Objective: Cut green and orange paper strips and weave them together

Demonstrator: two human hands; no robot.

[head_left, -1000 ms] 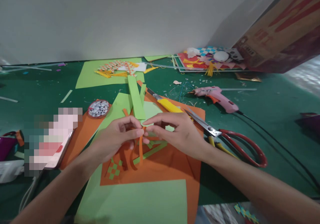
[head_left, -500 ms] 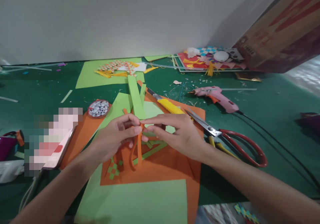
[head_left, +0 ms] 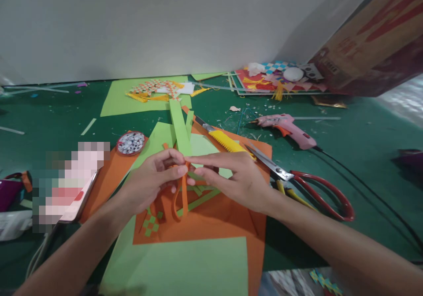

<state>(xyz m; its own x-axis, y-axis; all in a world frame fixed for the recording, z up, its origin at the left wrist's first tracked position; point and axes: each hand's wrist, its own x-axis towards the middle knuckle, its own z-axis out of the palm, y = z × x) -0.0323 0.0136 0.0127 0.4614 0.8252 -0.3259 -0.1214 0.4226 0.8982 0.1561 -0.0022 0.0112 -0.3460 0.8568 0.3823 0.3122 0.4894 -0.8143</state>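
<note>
My left hand (head_left: 147,179) is closed, with narrow orange paper strips (head_left: 185,194) pinched between thumb and forefinger. The strips' loose ends hang in a loop below the fingers. From the right, the stretched forefinger of my right hand (head_left: 236,172) touches the pinched top of the strips. Its thumb stays a little apart from that finger, and the other fingers are partly hidden. Below the hands lie orange paper (head_left: 205,230), a small green-and-orange woven checkered piece (head_left: 152,223) and a light green sheet (head_left: 191,265). A folded green paper strip (head_left: 180,128) extends away behind my fingertips.
Right of my hands lie a yellow cutter knife (head_left: 224,140), red-handled scissors (head_left: 325,190) and a pink glue gun (head_left: 291,131) with a black cord. A phone (head_left: 71,190) and a round patterned tin (head_left: 131,143) are leftward. Woven paper crafts (head_left: 155,89) sit behind.
My right thumb shifts very slightly, and more green shows beside it. The left hand keeps the same pinch on the orange strips.
</note>
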